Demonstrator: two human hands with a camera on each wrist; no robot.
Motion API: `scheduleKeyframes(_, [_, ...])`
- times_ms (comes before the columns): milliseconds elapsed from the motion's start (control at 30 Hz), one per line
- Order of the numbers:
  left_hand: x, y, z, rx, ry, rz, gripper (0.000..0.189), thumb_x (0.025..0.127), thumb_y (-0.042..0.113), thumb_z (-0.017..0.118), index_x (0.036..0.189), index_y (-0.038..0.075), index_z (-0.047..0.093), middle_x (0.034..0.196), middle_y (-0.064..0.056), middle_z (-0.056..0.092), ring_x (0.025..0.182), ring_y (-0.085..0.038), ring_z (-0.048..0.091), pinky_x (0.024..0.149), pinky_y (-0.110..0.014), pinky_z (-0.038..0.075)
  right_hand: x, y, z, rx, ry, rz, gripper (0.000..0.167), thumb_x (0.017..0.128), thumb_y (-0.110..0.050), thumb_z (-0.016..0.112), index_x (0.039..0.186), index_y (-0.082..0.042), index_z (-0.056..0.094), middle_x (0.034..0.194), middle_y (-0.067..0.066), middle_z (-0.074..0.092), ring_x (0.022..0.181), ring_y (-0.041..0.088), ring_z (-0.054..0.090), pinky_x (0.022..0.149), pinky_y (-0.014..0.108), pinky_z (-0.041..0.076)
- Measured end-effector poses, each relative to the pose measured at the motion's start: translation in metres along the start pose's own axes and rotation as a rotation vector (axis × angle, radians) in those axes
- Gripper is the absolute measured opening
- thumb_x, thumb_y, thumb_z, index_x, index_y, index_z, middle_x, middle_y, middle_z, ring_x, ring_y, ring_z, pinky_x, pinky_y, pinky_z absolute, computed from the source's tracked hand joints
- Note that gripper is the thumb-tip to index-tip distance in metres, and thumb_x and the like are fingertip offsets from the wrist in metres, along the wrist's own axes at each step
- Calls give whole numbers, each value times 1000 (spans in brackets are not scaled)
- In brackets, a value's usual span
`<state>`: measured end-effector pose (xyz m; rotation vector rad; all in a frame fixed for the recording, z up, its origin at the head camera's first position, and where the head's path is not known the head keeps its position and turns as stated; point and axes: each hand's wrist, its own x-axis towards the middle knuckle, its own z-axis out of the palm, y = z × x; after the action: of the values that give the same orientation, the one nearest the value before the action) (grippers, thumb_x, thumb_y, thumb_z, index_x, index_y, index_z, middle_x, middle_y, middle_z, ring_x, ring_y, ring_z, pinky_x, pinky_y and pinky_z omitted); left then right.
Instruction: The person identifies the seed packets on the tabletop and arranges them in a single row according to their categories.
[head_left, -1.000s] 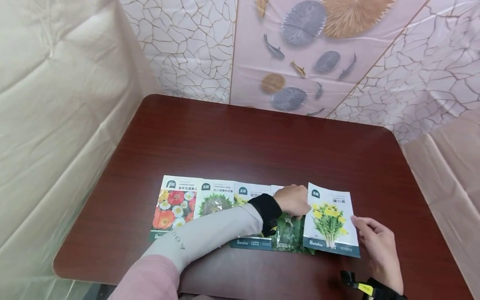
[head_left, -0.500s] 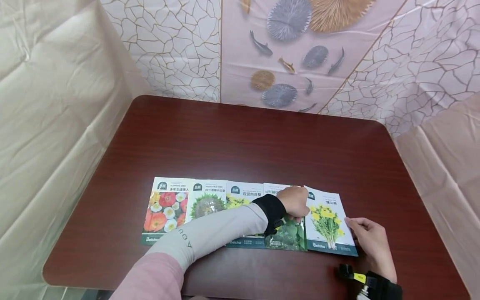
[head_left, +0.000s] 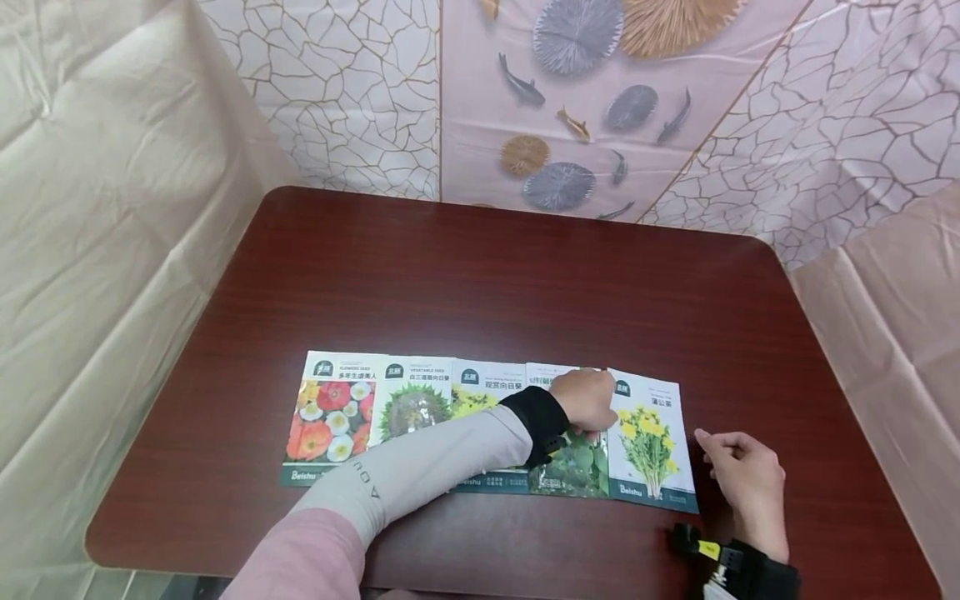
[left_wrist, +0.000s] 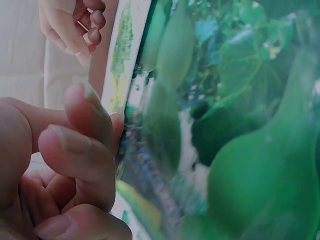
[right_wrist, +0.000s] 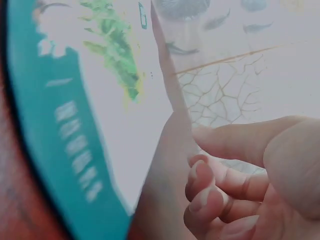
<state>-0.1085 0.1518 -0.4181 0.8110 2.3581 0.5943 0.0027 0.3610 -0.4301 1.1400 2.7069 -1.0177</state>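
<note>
Five becomes several seed packets in a row on the dark red table [head_left: 465, 283]. At the right end lies the yellow-flower packet [head_left: 651, 450], its printed plant standing on a white ground. My left hand [head_left: 583, 400] rests over the seam between it and the green gourd packet [head_left: 573, 467]. In the left wrist view, that hand's fingers [left_wrist: 75, 145] are curled, with one fingertip right at the packet edge; whether it pinches the edge I cannot tell. Just right of the row, my right hand [head_left: 746, 483] holds nothing, fingers loosely bent, a gap between it and the packet.
Left of the gourd packet lie a yellow sunflower packet [head_left: 487, 375], a sunflower-head packet [head_left: 415, 408] and a red-flower packet [head_left: 330, 425]. My left forearm [head_left: 420, 454] crosses over them. Patterned cloth [head_left: 360, 100] hangs behind the table, plain cloth at the sides.
The yellow-flower packet, raised and overlapping the gourd packet earlier, now lies beside it at the row's end. My right hand has let go of its right edge and moved slightly away.
</note>
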Motion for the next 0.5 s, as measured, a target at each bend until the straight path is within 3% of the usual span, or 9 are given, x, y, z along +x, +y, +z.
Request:
scheduleKeyframes(133, [-16, -7, -14, -6, 77, 54, 47, 97, 30, 54, 52, 19, 59, 47, 5, 60, 37, -10, 48, 39, -23, 32, -9, -19, 0, 94, 18, -67, 45, 89, -50, 63, 101, -7, 65, 67, -3, 62, 59, 13, 55, 52, 28, 41])
scheduleKeyframes(267, [-44, -22, -38, -60, 195, 134, 50, 97, 38, 56, 51, 20, 47, 44, 9, 46, 38, -7, 39, 39, -19, 23, -26, -44, 1, 254, -55, -270, 39, 94, -42, 60, 105, -4, 63, 71, 0, 59, 61, 18, 54, 51, 28, 41])
scheduleKeyframes(400, [-78, -42, -64, -104, 354, 200, 35, 97, 38, 56, 66, 21, 55, 50, 10, 40, 42, -5, 37, 42, -17, 23, -49, -74, 2, 455, -162, -486, 28, 96, -25, 59, 104, 2, 62, 75, 4, 59, 63, 18, 54, 53, 28, 42])
scheduleKeyframes(500, [-109, -56, -82, -151, 474, 227, 24, 97, 35, 57, 80, 20, 64, 55, 11, 50, 45, -4, 46, 47, -18, 34, -67, -98, 2, 546, -219, -612, 22, 97, -16, 57, 103, 6, 60, 77, 5, 58, 64, 18, 54, 54, 28, 41])
